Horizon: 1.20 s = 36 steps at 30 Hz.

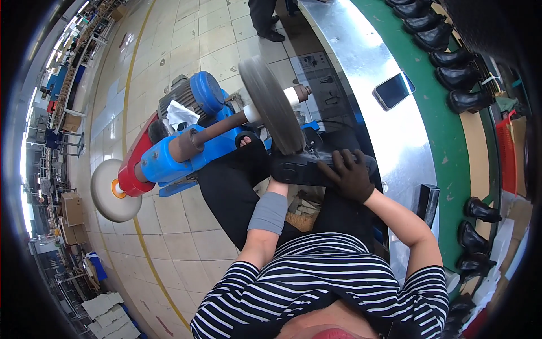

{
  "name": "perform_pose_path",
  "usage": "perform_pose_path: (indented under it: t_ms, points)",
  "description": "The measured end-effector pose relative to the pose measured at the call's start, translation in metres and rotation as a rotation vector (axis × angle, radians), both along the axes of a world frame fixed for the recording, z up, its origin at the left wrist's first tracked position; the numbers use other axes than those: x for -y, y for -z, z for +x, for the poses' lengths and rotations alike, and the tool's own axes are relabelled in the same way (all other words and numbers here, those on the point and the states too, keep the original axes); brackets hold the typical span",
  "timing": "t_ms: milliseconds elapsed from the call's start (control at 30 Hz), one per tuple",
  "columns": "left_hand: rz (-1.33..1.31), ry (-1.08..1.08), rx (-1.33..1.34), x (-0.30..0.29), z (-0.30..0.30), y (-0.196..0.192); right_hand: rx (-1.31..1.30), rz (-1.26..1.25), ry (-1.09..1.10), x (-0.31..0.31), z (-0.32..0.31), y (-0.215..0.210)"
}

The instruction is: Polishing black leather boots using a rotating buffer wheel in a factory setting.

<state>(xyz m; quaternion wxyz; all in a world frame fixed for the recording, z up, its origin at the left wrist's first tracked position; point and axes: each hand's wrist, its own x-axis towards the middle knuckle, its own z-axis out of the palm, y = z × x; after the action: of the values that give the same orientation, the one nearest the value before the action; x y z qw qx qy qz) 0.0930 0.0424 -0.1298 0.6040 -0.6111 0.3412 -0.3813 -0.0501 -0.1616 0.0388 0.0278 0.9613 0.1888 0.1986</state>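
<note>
In the middle of the frame a black shoe (298,173) is turned with its sole toward the camera, directly at the lower edge of the dark buffing wheel (271,104). The wheel's surface is blurred, and whether it touches the shoe I cannot tell exactly, because the meeting place is dark. The right hand (351,176), in a dark brown glove, has hold of the shoe at its right part; its fingers are half bent and spread over the sole, while the thumb is difficult to distinguish. The left hand is hidden behind the shoe. Only the left wrist (278,188) shows, with a grey sleeve (267,212) below it, so I cannot tell how far this hand is open or what it grips.

Left of the centre stands the blue grinding machine (161,160), with a white cloth (182,115) lying on it and a pale wheel (116,192) at its far left end. At upper right, a smartphone (394,91) lies on the metal bench (361,45). The row of black boots (460,77) beyond is partly lost in the dark rim. At the top, another person's legs (263,17) are cut off by the frame.
</note>
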Motion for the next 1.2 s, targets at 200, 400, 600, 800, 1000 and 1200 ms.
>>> perform_pose_path:
  t_ms: [200, 400, 600, 800, 1000, 1200]
  points:
    - [-1.093, 0.094, -0.975, -0.011, -0.001, -0.039, 0.038, -0.073, -0.135, -0.001, 0.034, 0.010]
    - [-1.481, -0.080, -1.299, -0.021, 0.006, -0.113, 0.011, -0.083, -0.214, -0.019, 0.051, 0.011]
    - [-1.497, -0.175, -1.263, -0.022, -0.001, -0.172, 0.024, -0.009, -0.274, -0.032, 0.051, 0.017]
    - [-1.506, -0.096, -1.306, -0.025, -0.022, -0.179, 0.161, 0.128, -0.204, -0.022, 0.026, 0.027]
    - [-1.851, -0.042, -1.930, -0.021, -0.058, -0.146, 0.231, 0.196, 0.001, -0.025, -0.046, 0.026]
    - [-2.719, -0.272, -2.545, 0.002, -0.042, -0.095, 0.056, 0.385, 0.313, -0.040, -0.068, 0.002]
